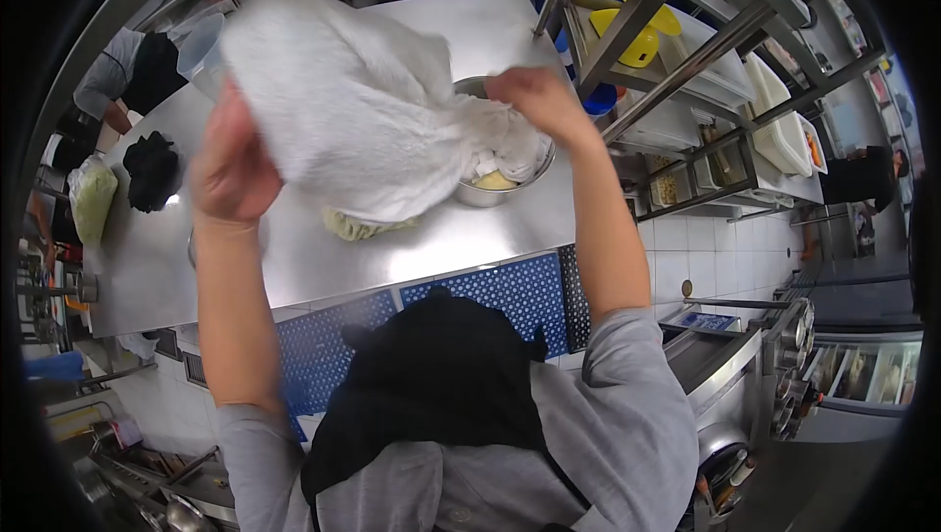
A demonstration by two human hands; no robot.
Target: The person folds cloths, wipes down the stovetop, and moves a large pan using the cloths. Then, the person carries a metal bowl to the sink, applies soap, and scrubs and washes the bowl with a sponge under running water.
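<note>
White cloth: While its wide part hangs aloft above the metal table (304,260), the one large white cloth (343,111) narrows to a bunched end at the pot.
Hands: two; the left hand (235,162) is raised with fingers loosely curved at the cloth's edge, and the right hand (534,96) has its fingers curled just above the bunched end. Blur hides whether either one grips.
Pot: one metal pot (482,197), on the table's right part, with white material and a yellowish piece inside.
Pale green thing: one crumpled pale green item (368,225) on the table, partly hidden by the cloth.
Left side of table: one black bundle (150,171), one bag with green contents (93,204), and one clear container (203,52) partly behind the cloth.
Right side: a metal rack (691,30) whose bars cross in front of yellow items (637,42) and white bins (769,101).
Floor: blue mats (500,297), partly covered by the wearer's black apron (431,365).
Other people: one at upper left (113,72), one in black at far right (861,181).
</note>
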